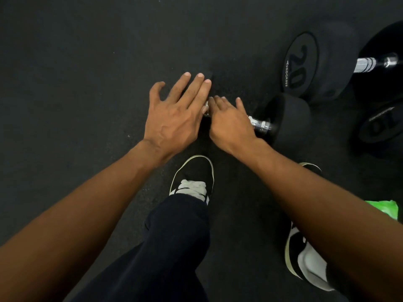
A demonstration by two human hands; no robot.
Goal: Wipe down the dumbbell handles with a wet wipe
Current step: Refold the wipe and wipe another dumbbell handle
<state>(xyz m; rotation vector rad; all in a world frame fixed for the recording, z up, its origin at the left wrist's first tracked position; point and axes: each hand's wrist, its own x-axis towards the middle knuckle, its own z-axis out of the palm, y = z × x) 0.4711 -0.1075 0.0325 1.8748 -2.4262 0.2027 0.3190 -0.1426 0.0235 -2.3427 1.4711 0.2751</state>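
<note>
A small black dumbbell lies on the floor, its right head (pixel 287 118) and a short piece of chrome handle (pixel 260 124) showing. My right hand (pixel 231 123) lies over the middle of the handle with its fingers curled down over it. Whether a wipe sits under the palm is hidden. My left hand (pixel 174 114) rests flat, fingers spread, on the dumbbell's left head, of which only a dark corner (pixel 208 74) shows. A sliver of pale metal or cloth shows between the two hands.
A big dumbbell marked 20 (pixel 298 64) lies at the back right with its chrome handle (pixel 368 64). Another one marked 10 (pixel 379 125) is at the right edge. A green packet (pixel 385 209) lies by my right arm. My shoes (pixel 194 179) stand on the black rubber floor (pixel 76 83).
</note>
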